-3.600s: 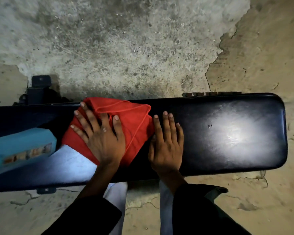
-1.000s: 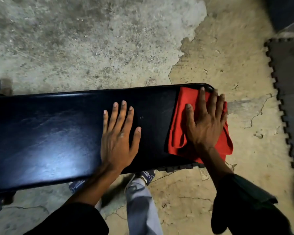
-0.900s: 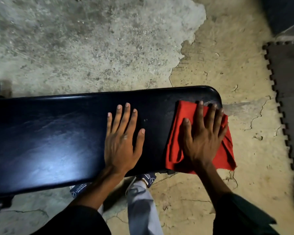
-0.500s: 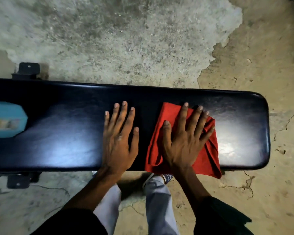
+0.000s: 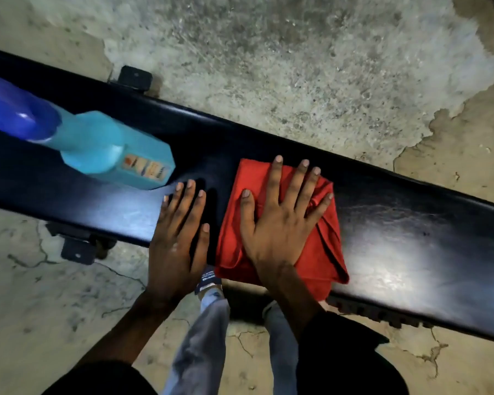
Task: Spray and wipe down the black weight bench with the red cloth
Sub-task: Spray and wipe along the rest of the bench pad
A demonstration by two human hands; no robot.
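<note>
The left hand [image 5: 177, 240] lay flat on the black weight bench [image 5: 411, 223], in the lower middle of the frame. Its fingers were straight and a little apart, and it held nothing. It looked like it was just leaning there to keep the person steady.

Far to the left of it, in the upper left of the frame, a blue spray bottle [image 5: 109, 149] lay on its side on the bench. Its bottom end sat just beside the left fingertips.

To the right of the left hand was the red cloth [image 5: 325, 252]. It was folded up and lay on the bench in the middle of the frame. Its near edge hung a bit over the bench side. The right hand [image 5: 280, 223] pressed down on top of it, palm flat, fingers spread wide. It was not grabbing the cloth, only pushing on it.

The cloth looked soft, light and floppy. It would likely bunch up or slide out if pushed from one corner, so a flat palm on its middle seemed the best hold.

Farther right, the bench top looked smooth and shiny, maybe slippery. The cracked floor [image 5: 268, 67] showed above and below.
</note>
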